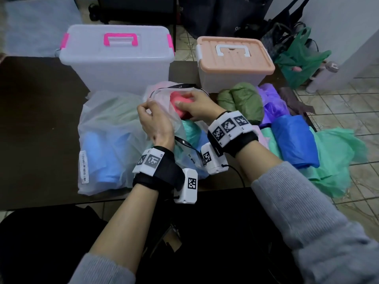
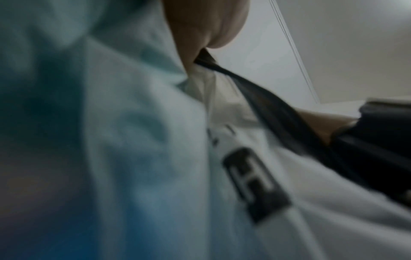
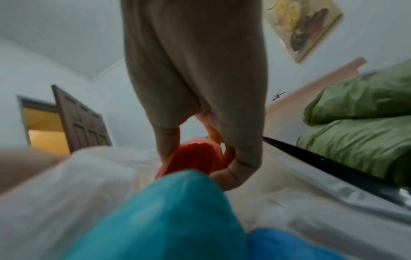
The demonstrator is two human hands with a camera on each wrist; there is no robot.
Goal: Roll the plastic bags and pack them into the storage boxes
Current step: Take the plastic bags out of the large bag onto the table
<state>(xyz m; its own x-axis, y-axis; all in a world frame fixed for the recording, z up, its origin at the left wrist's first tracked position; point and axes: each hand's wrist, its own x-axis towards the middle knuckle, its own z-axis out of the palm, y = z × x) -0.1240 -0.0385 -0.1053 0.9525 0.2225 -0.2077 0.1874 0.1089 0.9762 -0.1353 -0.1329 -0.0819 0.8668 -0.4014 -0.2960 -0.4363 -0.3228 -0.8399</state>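
A translucent white bag (image 1: 164,105) with a black-trimmed mouth stands open in the middle of the table. My left hand (image 1: 150,117) pinches its rim (image 2: 206,59) and holds the mouth open. My right hand (image 1: 191,108) grips a rolled pink bag (image 1: 180,105) at the mouth, fingers curled round the roll (image 3: 198,158). A teal roll (image 3: 160,216) and a blue roll (image 3: 282,244) lie lower in the same bag. Two closed boxes stand behind: a clear one with pink handle (image 1: 119,56) and a clear one with a peach lid (image 1: 233,60).
Another translucent bag (image 1: 104,140) holding blue rolls lies at left. Olive-green rolls (image 1: 244,101), purple bags (image 1: 272,105), a blue roll (image 1: 295,140) and loose green plastic (image 1: 336,160) crowd the table's right end. A green bag (image 1: 301,56) sits on the floor beyond.
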